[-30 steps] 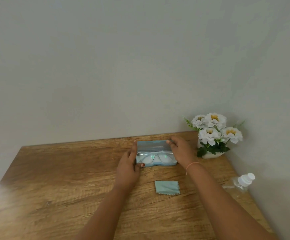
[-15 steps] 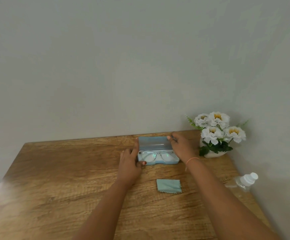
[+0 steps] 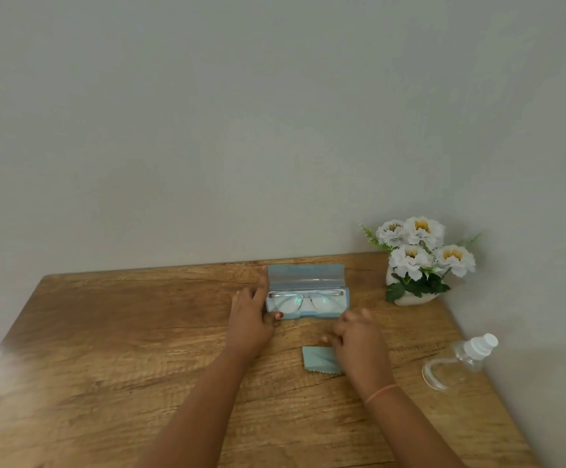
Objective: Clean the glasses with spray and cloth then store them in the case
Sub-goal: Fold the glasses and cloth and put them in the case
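The case (image 3: 308, 288) sits open toward the back of the wooden surface (image 3: 106, 332), its lid tipped up and away, and there are the glasses (image 3: 306, 298), folded and lying inside the lower half with the lenses catching a greenish glint. The left hand (image 3: 251, 319) is on the case's left end: fingers laid along that end, reaching up to the lid, with the thumb hooked round the front corner, so it has the case in a steadying clasp. The right hand (image 3: 359, 339) is just in front of the case's right half, blurred, with its fingers bent. It hangs over the cloth (image 3: 318, 361), covering the cloth's right side, and I cannot tell whether it has hold of it or is only above it. A thin orange band (image 3: 381, 391) circles that wrist. Off to the right of the case, well apart, the spray bottle (image 3: 457, 363) lies on its side, white cap pointing away. Behind it, right of the case, stands a pot of white flowers (image 3: 416, 261).
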